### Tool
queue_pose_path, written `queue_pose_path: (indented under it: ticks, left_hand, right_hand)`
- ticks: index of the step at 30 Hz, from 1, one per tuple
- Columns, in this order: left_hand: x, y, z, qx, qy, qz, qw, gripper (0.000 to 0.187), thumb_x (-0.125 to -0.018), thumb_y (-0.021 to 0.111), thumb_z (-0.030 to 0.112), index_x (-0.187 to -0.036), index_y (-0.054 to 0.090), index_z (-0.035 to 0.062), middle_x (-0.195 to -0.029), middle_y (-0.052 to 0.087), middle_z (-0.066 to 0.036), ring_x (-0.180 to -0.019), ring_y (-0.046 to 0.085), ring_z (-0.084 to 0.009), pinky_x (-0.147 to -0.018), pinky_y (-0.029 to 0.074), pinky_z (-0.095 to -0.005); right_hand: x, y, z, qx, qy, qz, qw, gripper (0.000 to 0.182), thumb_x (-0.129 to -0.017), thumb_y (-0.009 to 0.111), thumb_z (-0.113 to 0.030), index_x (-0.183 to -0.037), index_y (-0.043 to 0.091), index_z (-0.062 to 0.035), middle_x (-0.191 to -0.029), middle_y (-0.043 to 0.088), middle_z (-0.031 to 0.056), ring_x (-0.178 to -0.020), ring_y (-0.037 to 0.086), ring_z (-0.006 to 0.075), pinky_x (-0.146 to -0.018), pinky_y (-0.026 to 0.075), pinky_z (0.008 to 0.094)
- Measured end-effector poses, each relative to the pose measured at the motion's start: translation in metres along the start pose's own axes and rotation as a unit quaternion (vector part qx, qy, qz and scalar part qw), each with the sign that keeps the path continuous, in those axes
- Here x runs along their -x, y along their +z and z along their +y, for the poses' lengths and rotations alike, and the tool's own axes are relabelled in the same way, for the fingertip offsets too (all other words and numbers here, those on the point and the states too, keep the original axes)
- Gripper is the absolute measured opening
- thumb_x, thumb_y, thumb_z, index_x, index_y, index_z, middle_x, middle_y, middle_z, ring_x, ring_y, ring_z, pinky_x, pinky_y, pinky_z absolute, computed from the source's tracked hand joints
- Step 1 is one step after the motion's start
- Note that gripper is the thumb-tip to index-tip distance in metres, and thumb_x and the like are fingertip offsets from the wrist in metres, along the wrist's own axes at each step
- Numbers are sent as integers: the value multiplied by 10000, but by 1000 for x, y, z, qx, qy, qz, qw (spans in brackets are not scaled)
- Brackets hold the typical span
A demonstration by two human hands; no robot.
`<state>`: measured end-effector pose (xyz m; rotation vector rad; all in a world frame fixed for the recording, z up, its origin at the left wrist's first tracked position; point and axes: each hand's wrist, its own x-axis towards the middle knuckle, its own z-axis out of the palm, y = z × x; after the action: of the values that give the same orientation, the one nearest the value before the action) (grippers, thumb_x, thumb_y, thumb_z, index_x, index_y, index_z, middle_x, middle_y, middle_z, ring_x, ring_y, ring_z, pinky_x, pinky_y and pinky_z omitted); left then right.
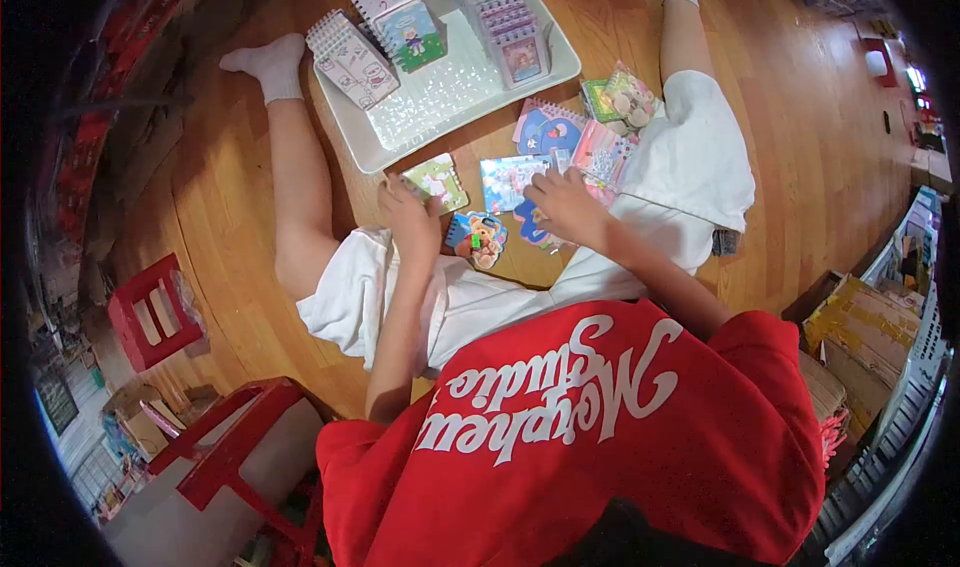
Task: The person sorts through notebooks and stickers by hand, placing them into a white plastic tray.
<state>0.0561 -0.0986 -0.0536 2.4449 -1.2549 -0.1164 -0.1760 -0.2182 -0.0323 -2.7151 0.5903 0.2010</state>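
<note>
My left hand grips the left edge of a small green notebook with a white animal picture. My right hand has its fingers curled at the right edge of a light blue notebook. Partly under that hand lies a dark blue notebook. A spiral notebook with a teddy bear cover lies between my hands, near my lap. Just beyond the right hand are a blue notebook with a pink spiral edge and a pink one.
A white tray stands between my legs. It holds a pile of white spiral notebooks, a green-blue one and a row of notebooks. A red stool and cardboard boxes stand on the wooden floor.
</note>
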Motion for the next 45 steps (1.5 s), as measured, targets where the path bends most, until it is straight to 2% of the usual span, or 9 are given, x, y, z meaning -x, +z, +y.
queue_pose_path:
  ticks: [4, 7, 14, 18, 28, 34, 37, 40, 45]
  left_hand:
    - [-8, 5, 21, 174, 229, -164, 944, 770, -758, 774, 193, -1378, 369, -19, -1368, 401, -255, -1268, 405, -408, -1054, 341, -451]
    - [-16, 7, 54, 210, 278, -212, 913, 861, -690, 814, 209, -1389, 353, 11, -1416, 375, -228, -1309, 360, -408, -1089, 307, -474]
    - [-19, 19, 71, 77, 251, -297, 918, 1034, -556, 881, 283, -1400, 340, 30, -1270, 468, -197, -1257, 407, -369, -1109, 247, -506]
    - [0, 6, 63, -22, 154, -258, 954, 1038, -568, 878, 294, -1412, 329, 39, -1273, 444, -185, -1249, 403, -375, -1106, 246, -512]
    - [-19, -61, 78, 247, 268, -88, 927, 740, -770, 764, 172, -1382, 385, -1, -1326, 470, -230, -1222, 473, -376, -1018, 400, -432]
    - [-48, -67, 75, 476, -8, -175, 862, 282, -857, 703, 103, -1071, 552, -2, -954, 671, -130, -760, 674, -214, -611, 527, -303]
    - [-68, -68, 64, 628, -127, -91, 762, 286, -881, 684, 98, -1110, 542, 4, -958, 674, -102, -783, 673, -150, -632, 550, -280]
    - [-84, -55, 52, 680, -172, -65, 710, 320, -896, 665, 99, -1162, 515, 5, -1040, 658, -100, -878, 668, -156, -704, 564, -292]
    - [-109, -10, 49, 700, -231, -76, 672, 503, -923, 636, 163, -1330, 393, -3, -1178, 578, -120, -1023, 602, -186, -854, 528, -339]
  right_hand:
    - [8, -9, 19, -315, 43, -107, 942, 328, -774, 705, -253, -1006, 620, -37, -1069, 585, 140, -1090, 521, 338, -891, 400, 460]
    - [11, -22, 30, -290, 66, -122, 947, 319, -775, 705, -238, -979, 627, -7, -1024, 594, 184, -1065, 522, 373, -894, 416, 420]
    - [-20, -31, 68, -201, 105, 252, 941, 408, -772, 683, -119, -1121, 567, 57, -1086, 579, 205, -1065, 520, 388, -924, 424, 418]
    - [-45, -10, 63, 89, 190, 169, 963, 424, -736, 720, -127, -1104, 588, 37, -1152, 557, 168, -1098, 516, 331, -862, 436, 405]
    - [-32, -89, 19, -124, -14, 123, 984, 343, -746, 733, -201, -1030, 646, -30, -1096, 590, 149, -1030, 563, 336, -853, 437, 427]
    - [-60, -145, 17, -299, -43, 173, 937, 417, -812, 699, -183, -1174, 586, -8, -1013, 667, 152, -901, 637, 291, -757, 499, 377]
    - [-84, -135, 40, -316, 42, 299, 900, 498, -887, 666, -221, -1321, 511, -33, -1076, 670, 58, -761, 610, 113, -620, 486, 241]
    - [-105, -128, 32, -569, 114, 41, 813, 537, -884, 679, -263, -1282, 505, 53, -1056, 669, 148, -638, 629, 145, -600, 493, 253]
    - [-174, -70, 47, -586, 88, 69, 803, 313, -931, 616, -253, -1021, 585, 46, -836, 668, 116, -655, 628, 152, -574, 467, 274]
